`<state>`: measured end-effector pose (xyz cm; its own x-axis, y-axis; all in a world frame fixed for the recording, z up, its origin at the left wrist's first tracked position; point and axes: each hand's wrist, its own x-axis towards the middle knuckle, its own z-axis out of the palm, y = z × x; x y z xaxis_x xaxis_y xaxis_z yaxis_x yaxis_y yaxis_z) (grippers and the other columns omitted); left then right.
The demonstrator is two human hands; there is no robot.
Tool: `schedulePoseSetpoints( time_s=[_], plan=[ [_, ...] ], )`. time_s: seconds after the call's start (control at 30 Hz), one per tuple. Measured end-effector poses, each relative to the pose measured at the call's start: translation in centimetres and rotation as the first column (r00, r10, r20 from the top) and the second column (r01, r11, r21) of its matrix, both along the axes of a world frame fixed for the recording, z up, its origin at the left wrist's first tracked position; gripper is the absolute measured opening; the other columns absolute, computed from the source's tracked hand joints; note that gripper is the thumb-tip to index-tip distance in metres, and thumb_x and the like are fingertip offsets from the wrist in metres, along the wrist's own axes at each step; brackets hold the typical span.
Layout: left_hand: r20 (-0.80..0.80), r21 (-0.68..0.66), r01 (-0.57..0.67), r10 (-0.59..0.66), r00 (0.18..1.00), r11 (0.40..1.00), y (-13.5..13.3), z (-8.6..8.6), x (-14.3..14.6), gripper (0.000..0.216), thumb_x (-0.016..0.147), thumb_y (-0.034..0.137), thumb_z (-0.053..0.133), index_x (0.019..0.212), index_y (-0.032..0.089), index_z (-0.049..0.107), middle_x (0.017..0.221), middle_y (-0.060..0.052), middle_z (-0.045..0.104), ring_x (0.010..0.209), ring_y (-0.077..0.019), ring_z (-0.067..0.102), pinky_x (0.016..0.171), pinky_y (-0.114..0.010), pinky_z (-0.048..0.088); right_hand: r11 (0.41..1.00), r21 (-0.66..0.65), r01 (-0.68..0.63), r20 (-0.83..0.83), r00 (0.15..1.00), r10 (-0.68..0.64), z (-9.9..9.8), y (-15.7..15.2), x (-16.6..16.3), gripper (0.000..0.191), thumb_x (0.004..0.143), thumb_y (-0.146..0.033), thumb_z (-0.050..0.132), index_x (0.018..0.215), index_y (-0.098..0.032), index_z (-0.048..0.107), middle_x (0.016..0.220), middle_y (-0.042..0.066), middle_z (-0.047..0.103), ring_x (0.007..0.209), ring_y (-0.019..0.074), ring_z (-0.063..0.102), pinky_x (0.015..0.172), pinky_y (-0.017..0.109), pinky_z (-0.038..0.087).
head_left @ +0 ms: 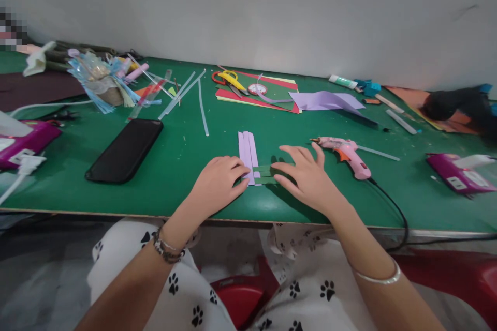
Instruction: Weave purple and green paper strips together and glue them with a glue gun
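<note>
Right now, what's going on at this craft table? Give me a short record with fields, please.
Left hand: fingers curled, on the lower ends of the purple strips
Right hand: fingers spread, resting on the green strips, which lie crosswise to the purple ones
Right of hands: pink glue gun, corded, lying down
Left of hands: black phone, lying flat
Far side: scissors on coloured paper sheets
Surface: green table

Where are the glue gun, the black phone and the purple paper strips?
glue gun [347, 151], head view, on its pink body.
black phone [125, 150], head view, middle of its dark face.
purple paper strips [247, 149], head view, on their upper half.
</note>
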<state>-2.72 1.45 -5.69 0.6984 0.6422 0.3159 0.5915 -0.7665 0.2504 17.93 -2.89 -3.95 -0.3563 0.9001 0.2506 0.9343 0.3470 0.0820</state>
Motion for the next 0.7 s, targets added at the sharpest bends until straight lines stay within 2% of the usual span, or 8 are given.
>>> schedulePoseSetpoints(
  time_s=[0.1,0.23,0.3,0.53,0.7],
  plan=[
    [-0.003,0.013,-0.005,0.005,1.0,1.0,0.0,0.1,0.0,0.022,0.085,0.024,0.046,0.09,0.014,0.065,0.088,-0.006,0.066,0.078,-0.0198,0.059,0.071,-0.033,0.043,1.0,0.023,-0.002,-0.005,1.0,0.002,-0.1,-0.2,-0.1,0.036,0.089,-0.038,0.032,0.103,-0.026,0.063,0.121,0.009,0.052,0.11,0.0246,0.046,0.1,0.054,0.015],
    [-0.003,0.038,-0.013,0.013,1.0,0.999,-0.1,0.0,-0.1,0.021,0.084,0.023,0.045,0.089,0.015,0.065,0.085,-0.006,0.065,0.077,-0.0191,0.058,0.07,-0.032,0.043,0.989,-0.069,-0.133,0.005,0.991,0.133,-0.7,-0.3,-1.5,0.037,0.089,-0.041,0.034,0.118,-0.03,0.054,0.128,0.008,0.047,0.113,0.0247,0.043,0.099,0.055,0.016],
    [0.002,0.04,-0.015,0.014,1.0,0.999,-0.1,0.0,-0.1,0.021,0.085,0.023,0.045,0.089,0.016,0.065,0.085,-0.006,0.065,0.076,-0.019,0.058,0.07,-0.032,0.043,0.984,-0.085,-0.155,0.008,0.988,0.156,-0.8,-0.2,-1.8,0.038,0.088,-0.043,0.034,0.119,-0.03,0.052,0.129,0.008,0.047,0.114,0.0249,0.042,0.099,0.055,0.016],
    [0.004,0.008,-0.005,0.005,1.0,1.0,0.0,-0.3,-0.1,0.021,0.085,0.024,0.046,0.091,0.014,0.064,0.089,-0.006,0.065,0.078,-0.0198,0.058,0.071,-0.034,0.043,1.0,-0.018,-0.011,-0.045,0.999,0.011,0.1,-0.1,0.4,0.037,0.089,-0.04,0.032,0.091,-0.026,0.066,0.12,0.007,0.054,0.109,0.0239,0.047,0.099,0.053,0.012],
    [-0.026,0.014,-0.001,0.002,1.0,1.0,0.0,-0.2,-0.1,0.02,0.084,0.023,0.047,0.093,0.014,0.062,0.09,-0.007,0.063,0.079,-0.0202,0.058,0.07,-0.033,0.044,0.994,0.008,0.108,-0.155,0.982,-0.105,-0.3,0.3,1.5,0.029,0.089,-0.03,0.035,0.096,-0.022,0.062,0.104,0.006,0.06,0.1,0.0212,0.053,0.097,0.049,0.016]
  ],
)
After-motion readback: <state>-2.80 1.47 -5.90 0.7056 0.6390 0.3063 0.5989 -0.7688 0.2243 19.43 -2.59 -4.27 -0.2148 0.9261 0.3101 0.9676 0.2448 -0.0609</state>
